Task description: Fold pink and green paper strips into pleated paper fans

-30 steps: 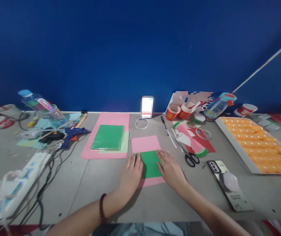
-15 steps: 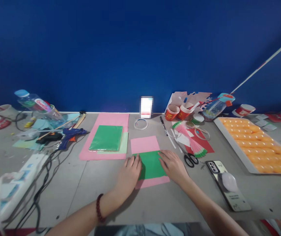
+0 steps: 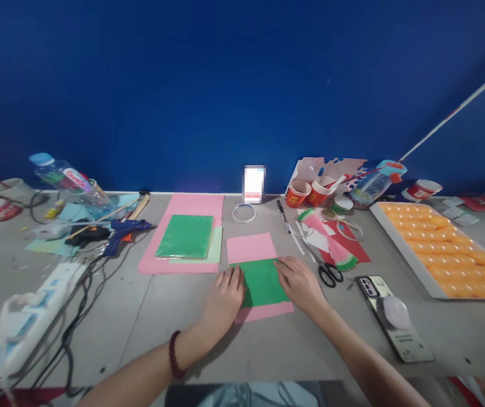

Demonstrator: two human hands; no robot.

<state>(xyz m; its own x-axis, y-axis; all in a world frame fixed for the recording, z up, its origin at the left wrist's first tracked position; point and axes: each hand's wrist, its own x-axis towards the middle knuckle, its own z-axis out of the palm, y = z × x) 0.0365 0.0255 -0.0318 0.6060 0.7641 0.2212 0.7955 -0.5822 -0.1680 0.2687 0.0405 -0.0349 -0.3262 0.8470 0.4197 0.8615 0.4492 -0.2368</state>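
Wall (image 3: pixel 242 85) deep blue, plain. Table (image 3: pixel 161 322) grey. Small sheet (image 3: pixel 263 282) plain green, over pink sheet (image 3: pixel 251 247). Stack (image 3: pixel 185 236) bright green, on pale green sheet (image 3: pixel 217 249), on big pink sheet (image 3: pixel 195 204). Balls (image 3: pixel 446 243) orange, in pale tray (image 3: pixel 399 240). Cups (image 3: pixel 297 195) red, yellowish print. Fan (image 3: pixel 336 249) pink, green-edged. Scissors (image 3: pixel 330 275) black. Glue gun (image 3: pixel 126 229) blue. Power strip (image 3: pixel 26 322) white. Cables (image 3: pixel 73 333) black. Bracelet (image 3: pixel 174 355) dark red beads.

A small sheet (image 3: pixel 263 282) lies on a larger sheet (image 3: pixel 251 247) mid-worktop (image 3: pixel 161 316); scissors (image 3: pixel 329 274) and a phone (image 3: pixel 412 345) lie to the right; a paper stack (image 3: pixel 185 236) lies behind, to the left.
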